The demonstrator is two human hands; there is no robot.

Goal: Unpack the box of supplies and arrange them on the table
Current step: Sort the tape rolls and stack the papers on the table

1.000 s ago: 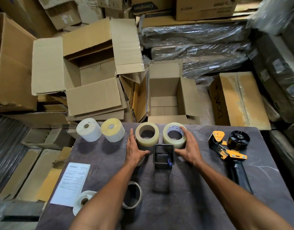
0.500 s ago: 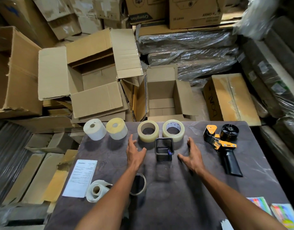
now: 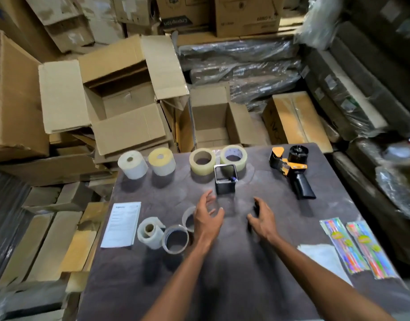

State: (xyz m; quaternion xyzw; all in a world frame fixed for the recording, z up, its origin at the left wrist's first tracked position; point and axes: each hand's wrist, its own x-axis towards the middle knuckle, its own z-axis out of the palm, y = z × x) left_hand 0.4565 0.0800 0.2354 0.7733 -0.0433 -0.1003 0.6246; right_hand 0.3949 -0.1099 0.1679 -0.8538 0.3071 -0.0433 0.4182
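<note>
box looks empty | tape rolls, dispenser, pen cup lined up on surface | near-edge rolls left to tidy | my left hand, right hand fingers apart, holding nothing

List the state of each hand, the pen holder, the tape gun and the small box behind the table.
Left hand: open, holding nothing.
Right hand: open, holding nothing.
Pen holder: upright.
Tape gun: lying on its side.
Small box: flaps open.
</note>
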